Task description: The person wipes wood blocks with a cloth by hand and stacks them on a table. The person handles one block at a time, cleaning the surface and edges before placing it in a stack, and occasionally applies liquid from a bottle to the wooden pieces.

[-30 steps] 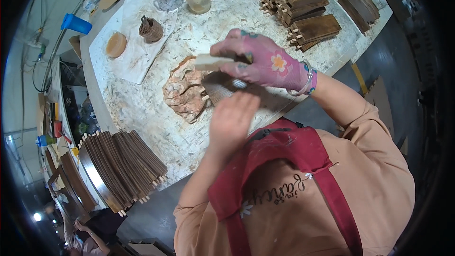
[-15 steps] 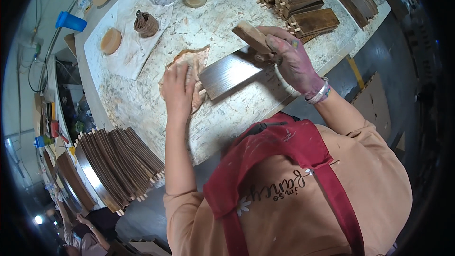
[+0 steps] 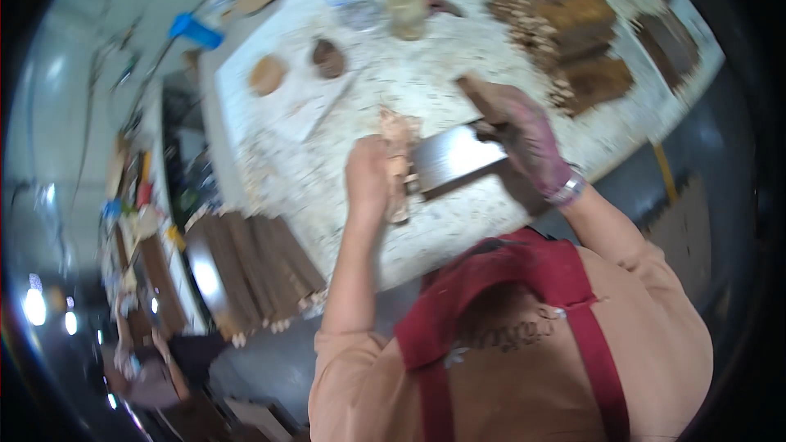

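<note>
A dark brown wooden board (image 3: 455, 162), its top shining, is tilted over the paint-marked white table (image 3: 270, 164). My right hand (image 3: 534, 137), stained purple, is closed at the board's right end, with a brown block (image 3: 480, 98) also in its grip. At the board's left end, my left hand (image 3: 368, 178) is closed around a bunched peach-coloured cloth (image 3: 398, 147). The cloth lies against or right beside the pegged end; blur hides whether it touches the pegs.
Stacked pegged boards (image 3: 577, 29) stand at the far right, more boards (image 3: 667, 49) beyond. A row of boards (image 3: 246, 270) is at lower left. A clear jug (image 3: 354, 4), yellowish bottle (image 3: 401, 4), round tan piece (image 3: 266, 74) and dark pot (image 3: 328, 59) stand farther back. Another person (image 3: 151, 376) is at lower left.
My left hand has gone from lying flat on the spread cloth to closing around it, and the cloth is bunched narrower. The whole view has shifted and blurred.
</note>
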Action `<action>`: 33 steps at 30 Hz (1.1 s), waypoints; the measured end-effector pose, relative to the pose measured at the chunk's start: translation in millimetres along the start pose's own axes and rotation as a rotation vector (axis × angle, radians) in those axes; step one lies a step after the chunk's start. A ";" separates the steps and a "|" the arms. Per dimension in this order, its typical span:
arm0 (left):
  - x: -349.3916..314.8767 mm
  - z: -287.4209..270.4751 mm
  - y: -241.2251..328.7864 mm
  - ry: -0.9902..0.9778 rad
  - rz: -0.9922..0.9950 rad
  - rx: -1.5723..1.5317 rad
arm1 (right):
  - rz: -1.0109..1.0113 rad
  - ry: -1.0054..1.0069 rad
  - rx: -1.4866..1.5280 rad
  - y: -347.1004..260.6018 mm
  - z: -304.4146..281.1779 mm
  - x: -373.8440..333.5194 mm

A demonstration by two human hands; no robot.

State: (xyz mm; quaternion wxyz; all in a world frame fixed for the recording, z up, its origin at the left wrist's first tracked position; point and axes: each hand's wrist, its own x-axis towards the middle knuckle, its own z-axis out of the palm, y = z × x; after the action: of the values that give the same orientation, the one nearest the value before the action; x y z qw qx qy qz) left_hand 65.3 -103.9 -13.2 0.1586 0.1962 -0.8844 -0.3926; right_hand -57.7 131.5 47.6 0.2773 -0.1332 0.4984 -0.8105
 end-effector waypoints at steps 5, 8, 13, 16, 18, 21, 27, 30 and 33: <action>5.4 -22.6 77.5 0.173 0.361 0.366 | -0.005 -0.020 0.161 9.0 -13.4 1.5; -18.8 9.9 99.4 -0.094 0.549 0.553 | 0.010 -0.013 0.217 0.7 -15.2 3.5; -29.9 12.4 96.4 -0.180 0.384 0.396 | 0.049 -0.094 0.434 -6.2 -71.7 11.4; -48.4 -14.9 99.3 0.054 0.205 0.316 | -0.143 -0.066 0.336 -38.1 -80.6 2.2; -62.4 -35.3 85.6 0.208 -0.115 0.277 | -0.164 -0.092 0.262 -50.6 -97.7 -3.1; -97.2 -56.3 16.8 0.357 -0.425 0.539 | -0.125 -0.098 0.156 -49.2 -102.0 -13.0; -127.1 -39.5 -58.9 0.275 -0.403 1.061 | 0.007 -0.062 -0.024 -48.1 -110.8 -21.4; -119.5 -42.1 -66.3 0.280 -0.522 0.949 | -0.020 0.089 -0.180 -46.8 -115.8 -30.3; -109.8 -49.1 -57.7 0.193 -0.580 0.960 | -0.045 0.177 -0.323 -45.6 -120.7 -40.8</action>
State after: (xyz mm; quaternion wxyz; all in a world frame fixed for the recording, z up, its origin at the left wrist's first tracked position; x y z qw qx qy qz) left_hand 195.3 -118.6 -39.3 0.0174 0.5159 -0.8553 0.0455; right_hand -98.5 259.8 33.8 0.1894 -0.1154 0.6415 -0.7343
